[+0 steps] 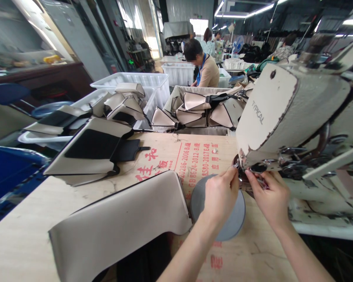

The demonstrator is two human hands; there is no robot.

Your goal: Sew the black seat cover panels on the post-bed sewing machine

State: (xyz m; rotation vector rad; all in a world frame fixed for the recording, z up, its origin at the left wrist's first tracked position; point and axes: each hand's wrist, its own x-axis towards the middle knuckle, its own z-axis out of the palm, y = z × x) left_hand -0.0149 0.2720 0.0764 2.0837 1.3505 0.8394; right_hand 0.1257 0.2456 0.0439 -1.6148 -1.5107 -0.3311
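Both hands are up at the needle area of a cream sewing machine (270, 109) marked TYPICAL. My left hand (222, 194) is pinched beside the needle bar, fingertips pressed together, and what they hold is too small to make out. On the other side of the needle, my right hand (272, 197) has thumb and fingers closed near the presser foot, their contents also hidden. Under my left hand lies a round grey disc (217, 223) on the wooden tabletop (253, 254). A beige bag piece (126, 223) with dark edging rests left of the disc.
A beige and black bag (88, 149) lies at the table's left edge. Beyond it, a white plastic bin (159, 92) and a lined container (191, 90) hold several similar bags. A co-worker (208, 70) sits bent forward farther back. A blue chair (11, 172) stands at left.
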